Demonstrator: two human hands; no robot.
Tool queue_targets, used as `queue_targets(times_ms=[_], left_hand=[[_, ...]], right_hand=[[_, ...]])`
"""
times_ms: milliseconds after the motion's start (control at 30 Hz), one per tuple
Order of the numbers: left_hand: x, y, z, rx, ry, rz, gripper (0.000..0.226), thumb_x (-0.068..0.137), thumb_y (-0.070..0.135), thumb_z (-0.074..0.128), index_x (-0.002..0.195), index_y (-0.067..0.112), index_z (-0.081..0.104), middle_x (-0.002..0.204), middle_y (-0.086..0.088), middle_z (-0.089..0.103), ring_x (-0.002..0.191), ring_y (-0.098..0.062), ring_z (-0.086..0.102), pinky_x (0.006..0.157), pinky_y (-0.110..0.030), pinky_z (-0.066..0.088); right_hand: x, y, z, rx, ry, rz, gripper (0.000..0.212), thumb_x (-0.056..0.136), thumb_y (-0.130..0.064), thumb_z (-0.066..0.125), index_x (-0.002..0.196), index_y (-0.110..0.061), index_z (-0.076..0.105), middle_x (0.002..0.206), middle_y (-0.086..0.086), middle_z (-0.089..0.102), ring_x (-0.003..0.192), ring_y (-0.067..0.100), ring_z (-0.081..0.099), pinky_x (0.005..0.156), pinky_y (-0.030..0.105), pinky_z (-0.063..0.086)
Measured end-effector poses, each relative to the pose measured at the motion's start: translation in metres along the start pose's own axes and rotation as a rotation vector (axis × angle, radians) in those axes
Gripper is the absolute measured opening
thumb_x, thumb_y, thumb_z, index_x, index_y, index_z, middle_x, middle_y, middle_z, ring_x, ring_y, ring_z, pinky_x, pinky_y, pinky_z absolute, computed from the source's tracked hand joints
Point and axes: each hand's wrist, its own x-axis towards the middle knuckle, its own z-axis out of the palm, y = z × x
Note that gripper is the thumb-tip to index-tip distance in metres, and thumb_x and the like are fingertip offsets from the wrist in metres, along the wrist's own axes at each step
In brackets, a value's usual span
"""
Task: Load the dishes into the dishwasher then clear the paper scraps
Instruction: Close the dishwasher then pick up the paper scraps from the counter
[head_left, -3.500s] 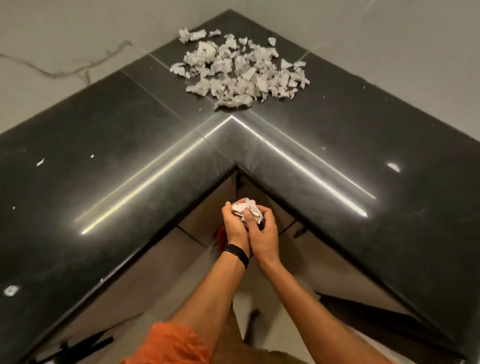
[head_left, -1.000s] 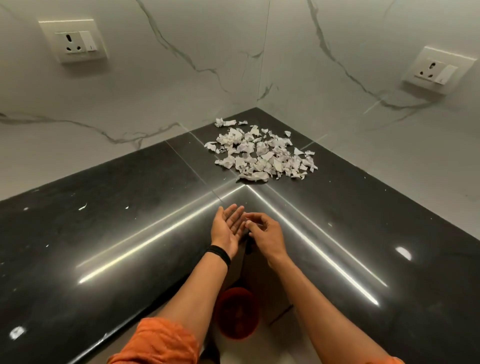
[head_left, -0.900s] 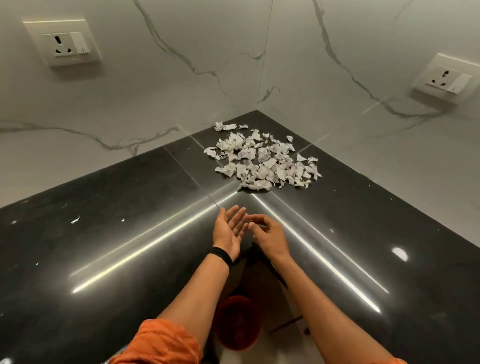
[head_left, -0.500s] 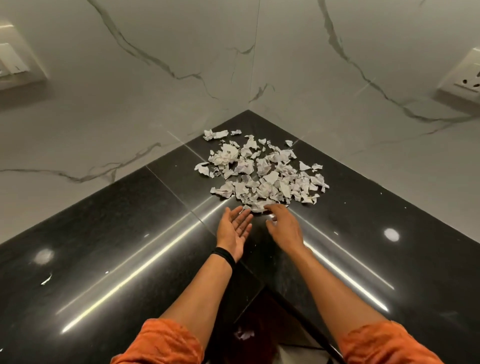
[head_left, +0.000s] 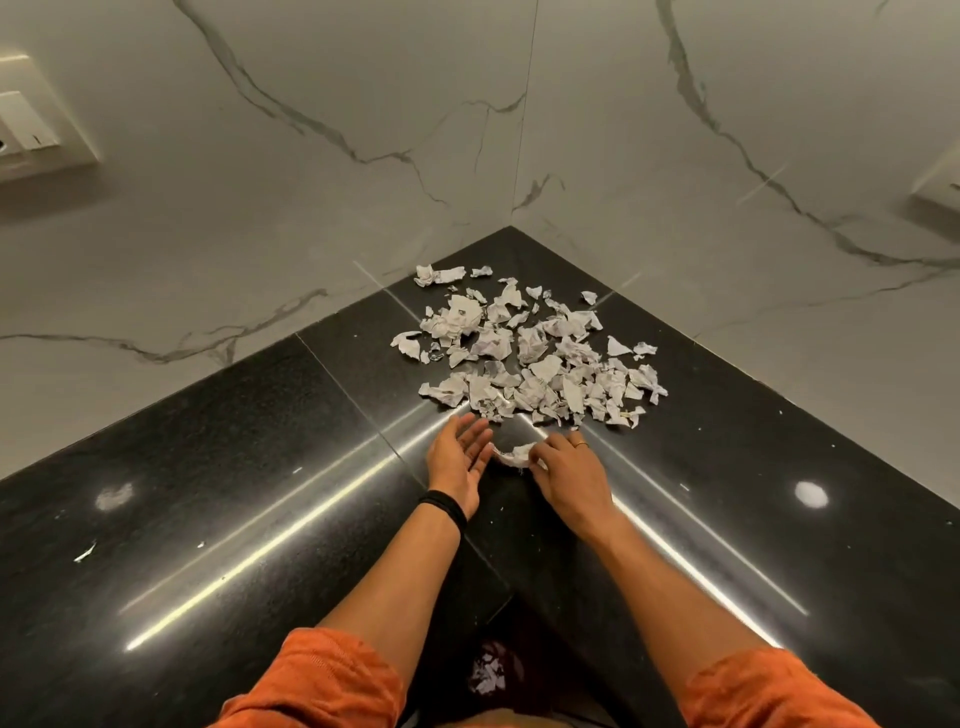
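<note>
Dozens of paper scraps lie heaped in the corner of the worktop, with no dishes in view, so I judge this the clearing step. My left hand lies open, palm up, just short of the heap. My right hand pinches one scrap beside it. Next I should rake a bunch into that palm, gently, lest bits scatter.

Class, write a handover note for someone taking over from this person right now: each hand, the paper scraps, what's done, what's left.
Left hand: open, palm up, low over the countertop.
Right hand: fingertips on one scrap beside the left palm; pinch or push unclear.
Main pile lies in the counter's corner; a stray bit far left.
Done: some scraps lie below the counter edge.
Left: the pile and strays. Dishes not in view.
</note>
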Motion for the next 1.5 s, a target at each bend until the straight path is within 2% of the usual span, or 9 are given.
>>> queue_targets(times_ms=[233, 467, 533, 700, 833, 933, 1067, 1367, 1500], left_hand=[[0.002, -0.008, 0.018, 0.3, -0.024, 0.204, 0.014, 0.099, 0.025, 0.06, 0.107, 0.016, 0.067, 0.104, 0.004, 0.068, 0.1, -0.012, 0.06, 0.091, -0.031, 0.044], [-0.001, -0.021, 0.03, 0.116, -0.142, -0.088, 0.024, 0.102, 0.029, 0.053, 0.096, 0.011, 0.067, 0.1, -0.011, 0.072, 0.085, -0.021, 0.066, 0.074, -0.032, 0.057], [0.003, -0.025, 0.025, 0.14, -0.11, -0.099, 0.033, 0.105, 0.034, 0.048, 0.094, 0.008, 0.066, 0.099, -0.014, 0.073, 0.09, -0.025, 0.068, 0.084, -0.037, 0.058], [0.015, -0.021, 0.013, 0.106, 0.146, -0.068, 0.043, 0.107, 0.041, 0.041, 0.088, 0.007, 0.061, 0.079, -0.012, 0.063, 0.07, -0.022, 0.062, 0.056, -0.028, 0.052], [0.016, -0.009, 0.008, -0.068, 0.162, -0.08, 0.04, 0.108, 0.036, 0.039, 0.087, 0.007, 0.059, 0.071, -0.002, 0.045, 0.063, -0.012, 0.049, 0.054, -0.021, 0.043], [0.017, -0.005, 0.004, -0.149, 0.102, -0.095, 0.035, 0.106, 0.031, 0.042, 0.09, 0.007, 0.06, 0.073, -0.002, 0.048, 0.064, -0.01, 0.047, 0.059, -0.021, 0.04], [0.021, -0.005, -0.001, -0.194, 0.083, -0.084, 0.031, 0.105, 0.026, 0.042, 0.091, 0.005, 0.062, 0.076, -0.005, 0.052, 0.067, -0.013, 0.053, 0.062, -0.022, 0.044], [0.027, -0.011, 0.01, -0.205, -0.001, -0.116, 0.024, 0.1, 0.018, 0.047, 0.089, 0.006, 0.064, 0.08, -0.009, 0.06, 0.071, -0.019, 0.061, 0.068, -0.03, 0.052], [0.03, -0.022, 0.018, -0.213, -0.074, -0.172, 0.043, 0.105, 0.038, 0.042, 0.096, 0.003, 0.066, 0.097, -0.018, 0.068, 0.092, -0.028, 0.068, 0.085, -0.037, 0.056]], right_hand=[[0.001, -0.004, -0.013, 0.366, 0.087, 0.009, 0.007, 0.093, -0.021, 0.068, 0.099, -0.019, 0.067, 0.104, -0.008, 0.061, 0.091, 0.01, 0.058, 0.076, 0.028, 0.052], [0.0, -0.036, -0.005, 0.551, 0.128, 0.017, 0.028, 0.081, -0.008, 0.075, 0.105, -0.023, 0.076, 0.103, -0.008, 0.073, 0.096, 0.012, 0.062, 0.081, 0.028, 0.052], [-0.004, -0.038, -0.004, 0.556, 0.138, 0.047, 0.028, 0.08, -0.008, 0.077, 0.104, -0.023, 0.077, 0.097, -0.009, 0.071, 0.094, 0.01, 0.055, 0.076, 0.023, 0.048], [0.008, -0.039, -0.017, 0.86, 0.165, 0.067, 0.018, 0.083, -0.013, 0.078, 0.099, -0.02, 0.073, 0.097, -0.008, 0.069, 0.09, 0.01, 0.067, 0.078, 0.024, 0.057], [0.022, -0.019, -0.009, 0.66, 0.087, 0.234, 0.026, 0.087, -0.009, 0.073, 0.111, -0.02, 0.071, 0.103, -0.006, 0.07, 0.09, 0.005, 0.066, 0.085, 0.031, 0.059], [0.015, -0.015, 0.004, 0.416, -0.124, 0.134, 0.033, 0.088, -0.013, 0.073, 0.12, -0.019, 0.07, 0.112, -0.002, 0.071, 0.101, 0.013, 0.065, 0.094, 0.034, 0.054], [0.007, -0.021, 0.012, 0.28, -0.067, 0.014, 0.024, 0.092, -0.01, 0.066, 0.112, -0.021, 0.073, 0.107, -0.004, 0.071, 0.101, 0.017, 0.063, 0.092, 0.036, 0.051], [0.026, -0.042, 0.003, 0.901, 0.102, 0.331, 0.021, 0.084, -0.012, 0.076, 0.1, -0.025, 0.074, 0.088, -0.01, 0.075, 0.085, 0.003, 0.07, 0.081, 0.028, 0.059], [0.033, -0.055, 0.006, 0.643, 0.039, 0.145, 0.029, 0.086, -0.018, 0.071, 0.108, -0.036, 0.074, 0.091, -0.011, 0.073, 0.093, 0.006, 0.061, 0.081, 0.022, 0.052]])
